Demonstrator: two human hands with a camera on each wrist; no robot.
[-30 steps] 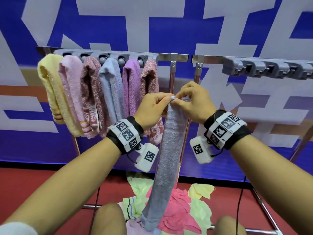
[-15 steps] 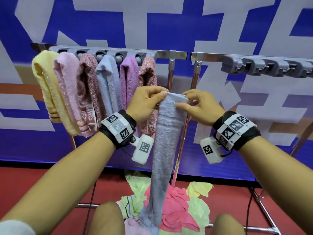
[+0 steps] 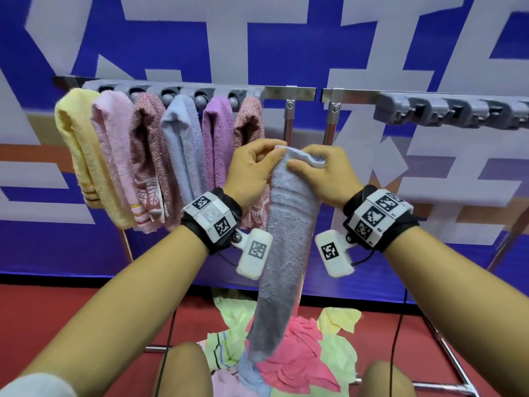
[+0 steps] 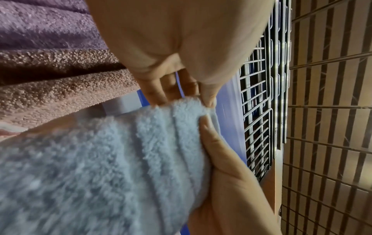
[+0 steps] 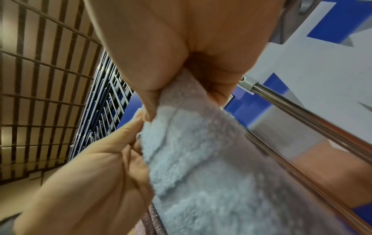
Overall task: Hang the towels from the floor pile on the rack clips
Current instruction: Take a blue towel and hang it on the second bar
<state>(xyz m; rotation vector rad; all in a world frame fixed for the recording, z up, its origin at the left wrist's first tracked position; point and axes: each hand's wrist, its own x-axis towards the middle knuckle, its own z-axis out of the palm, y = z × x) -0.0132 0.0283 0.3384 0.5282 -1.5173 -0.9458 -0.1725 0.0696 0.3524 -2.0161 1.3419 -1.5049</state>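
Head view, going from the person's left: six towels [image 3: 160, 156] hang side by side from the grey clips [image 3: 183, 94] of the rack [image 3: 300, 94], up and to the left of the left hand. They run yellow, pale pink, mottled red, light blue, purple and mottled pink; the last of them hangs just behind the left wrist.

The left hand [image 3: 253, 170] has its fingers curled and pinches the top left edge of a light blue towel [image 3: 289, 239]. The right hand [image 3: 323, 173], just beside it, pinches the top right edge of the same towel, thumb on the near face and fingers curled behind. Both hands hold it in front of the rack's two upright poles and below the top bar.

From the hands the towel hangs down as a narrow folded strip, and its lower end reaches the pile of towels [image 3: 297, 359] on the red floor [image 3: 86, 316] beneath the hands. That pile shows pink, pale green, yellow and blue cloth.

Up and to the right of the right hand, a second row of grey clips [image 3: 449, 113] sits on the bar with nothing hanging from it.

Left wrist view shows the thumb and fingers closed on the towel's folded edge; the right wrist view shows the same for the other hand.
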